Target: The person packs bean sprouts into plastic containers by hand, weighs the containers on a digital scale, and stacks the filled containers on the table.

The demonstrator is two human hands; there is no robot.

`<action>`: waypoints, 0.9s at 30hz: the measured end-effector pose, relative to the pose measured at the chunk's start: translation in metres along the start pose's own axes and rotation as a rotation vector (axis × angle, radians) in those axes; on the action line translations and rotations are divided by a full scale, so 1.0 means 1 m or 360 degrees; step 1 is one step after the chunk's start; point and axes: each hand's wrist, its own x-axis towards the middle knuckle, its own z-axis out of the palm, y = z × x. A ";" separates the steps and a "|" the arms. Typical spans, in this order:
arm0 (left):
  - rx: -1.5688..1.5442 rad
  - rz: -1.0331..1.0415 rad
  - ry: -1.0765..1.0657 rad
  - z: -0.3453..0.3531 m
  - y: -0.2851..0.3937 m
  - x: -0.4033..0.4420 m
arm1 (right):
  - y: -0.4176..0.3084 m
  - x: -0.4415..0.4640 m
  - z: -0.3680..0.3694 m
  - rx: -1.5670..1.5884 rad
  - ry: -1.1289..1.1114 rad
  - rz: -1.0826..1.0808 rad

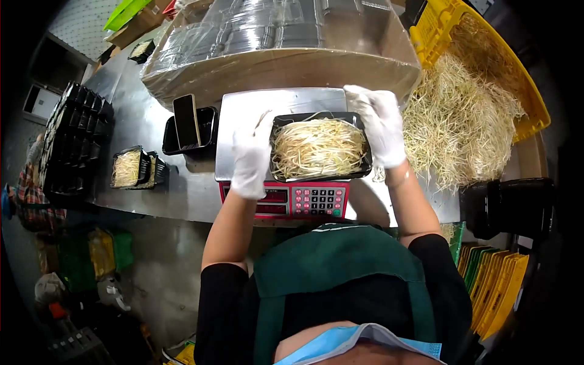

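A black plastic tray [275, 174] heaped with pale bean sprouts [319, 148] is between my two hands, over a scale with a steel platform [243, 103] and a red keypad panel [319, 201]. My left hand [252, 155], in a white glove, closes on the tray's left side. On the opposite side, my right hand [382, 125], also gloved, is curled against the tray's upper right edge, with part of its fingers hidden. Whether the tray rests on the platform or is slightly raised, I cannot tell. A few sprouts hang below my right wrist.
A large heap of sprouts [459, 121] spills from a yellow crate [535, 91] at right. Behind the scale stands a cardboard box [274, 73] of black trays. Leftward are a phone [186, 121] in an empty tray [208, 131], filled trays [128, 169] and stacked black trays [76, 140].
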 end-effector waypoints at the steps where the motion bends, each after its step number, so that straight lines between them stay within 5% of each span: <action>1: -0.0007 0.0010 0.0001 0.011 -0.023 0.008 | 0.025 -0.006 0.017 0.0294 -0.0140 0.0388; 3: -0.0345 -0.0121 0.0244 0.028 -0.036 0.020 | 0.051 -0.017 0.031 -0.0151 -0.0203 0.0307; 5: -0.0302 -0.0120 0.0233 0.027 -0.033 0.015 | 0.060 -0.030 0.036 0.0184 -0.0229 0.0497; 8: -0.0904 -0.0599 0.0117 0.027 -0.032 0.006 | 0.047 -0.038 0.035 0.1412 -0.0236 0.1278; 15: -0.1077 -0.0891 0.0120 0.031 -0.060 0.017 | 0.070 -0.042 0.040 0.1264 -0.0277 0.1363; 17: -0.0924 -0.0528 0.0151 0.032 -0.084 0.028 | 0.075 -0.034 0.042 0.1121 -0.0353 0.1125; 19: -0.0861 -0.0332 0.0159 0.031 -0.099 0.037 | 0.035 -0.006 0.034 -0.0740 -0.0280 -0.0082; 22: -0.0585 -0.0257 0.0161 0.026 -0.084 0.041 | -0.025 -0.007 0.032 -0.0956 -0.0833 -0.0075; 27: -0.0207 -0.0048 0.0201 0.020 -0.065 0.036 | -0.010 -0.019 0.040 -0.1005 -0.0656 -0.0211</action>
